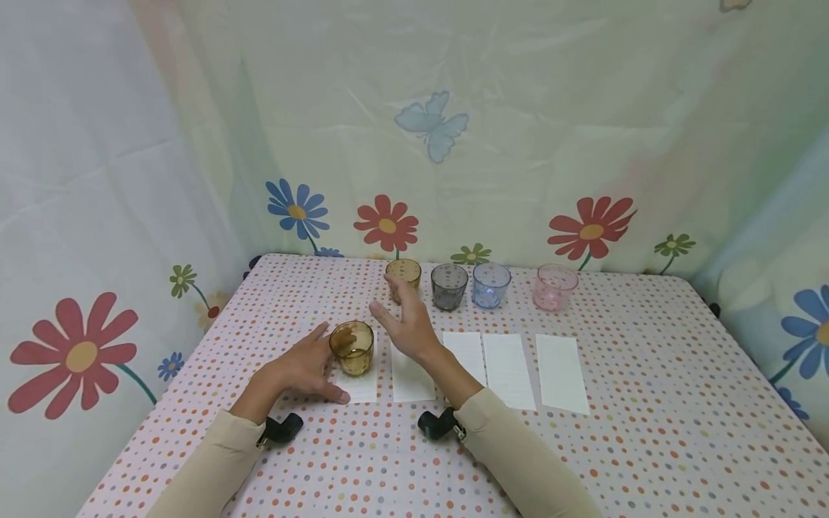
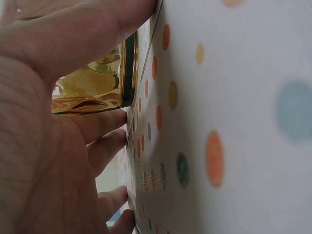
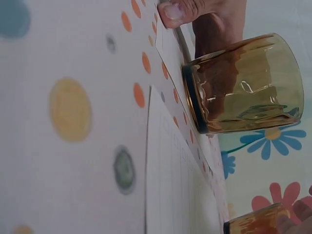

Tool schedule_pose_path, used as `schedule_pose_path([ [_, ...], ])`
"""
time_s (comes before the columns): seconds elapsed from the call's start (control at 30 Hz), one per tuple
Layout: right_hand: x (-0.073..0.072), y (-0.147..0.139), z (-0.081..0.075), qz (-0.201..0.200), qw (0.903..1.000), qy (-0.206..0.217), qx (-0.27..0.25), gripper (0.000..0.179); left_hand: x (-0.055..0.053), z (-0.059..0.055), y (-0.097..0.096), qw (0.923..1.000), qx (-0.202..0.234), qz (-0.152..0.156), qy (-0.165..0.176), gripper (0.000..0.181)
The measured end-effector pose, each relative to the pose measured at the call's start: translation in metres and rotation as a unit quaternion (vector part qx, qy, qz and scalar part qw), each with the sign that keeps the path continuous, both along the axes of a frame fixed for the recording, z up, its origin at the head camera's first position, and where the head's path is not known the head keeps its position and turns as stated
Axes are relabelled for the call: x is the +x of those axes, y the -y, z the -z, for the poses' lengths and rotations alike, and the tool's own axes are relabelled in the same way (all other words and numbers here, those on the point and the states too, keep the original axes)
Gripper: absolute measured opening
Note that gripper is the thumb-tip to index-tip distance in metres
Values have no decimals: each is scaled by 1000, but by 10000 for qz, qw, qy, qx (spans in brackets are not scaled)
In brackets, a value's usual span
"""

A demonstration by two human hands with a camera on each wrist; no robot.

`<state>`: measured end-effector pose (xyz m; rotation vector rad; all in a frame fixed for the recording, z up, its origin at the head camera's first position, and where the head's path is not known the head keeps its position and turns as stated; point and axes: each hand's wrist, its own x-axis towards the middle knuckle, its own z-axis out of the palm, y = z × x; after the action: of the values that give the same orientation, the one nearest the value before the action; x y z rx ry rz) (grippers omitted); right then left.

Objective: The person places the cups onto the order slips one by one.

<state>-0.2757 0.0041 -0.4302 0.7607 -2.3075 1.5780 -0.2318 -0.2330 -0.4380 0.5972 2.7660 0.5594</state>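
A yellow-amber glass [image 1: 355, 360] stands upright on the leftmost white paper slip [image 1: 364, 391]. My left hand [image 1: 304, 368] rests beside it with fingers spread, the thumb low at the slip's front edge. In the left wrist view the glass [image 2: 95, 83] sits between thumb and fingers, fingertips down at the table. My right hand [image 1: 409, 325] reaches forward over the second paper slip [image 1: 413, 385], fingers extended and thumb apart. Its fingertips overlap a darker amber glass [image 1: 408, 277] at the back; in the right wrist view they [image 3: 303, 210] are right beside that glass [image 3: 256, 222].
A grey glass [image 1: 449, 291], a blue glass [image 1: 490, 289] and a pink glass [image 1: 554, 291] line the back of the dotted table. More paper slips [image 1: 562, 374] lie in a row in front of them. A flowered curtain [image 1: 505, 180] hangs behind the table.
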Motion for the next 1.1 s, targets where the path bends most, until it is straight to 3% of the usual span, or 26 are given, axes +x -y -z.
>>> schedule_pose_path([
  [0.3,-8,4,4,541,9985,94,-48,61,0,-2,2,10000,-66,8,-52,121],
  [0.77,-27,1,-4,1012,9946,-214,-3,54,1,1,-1,10000,-16,-68,-56,120],
  [1.1,-39,0,-11,1416,9884,227,491,63,0,1,-2,9999,-147,-66,-14,121],
])
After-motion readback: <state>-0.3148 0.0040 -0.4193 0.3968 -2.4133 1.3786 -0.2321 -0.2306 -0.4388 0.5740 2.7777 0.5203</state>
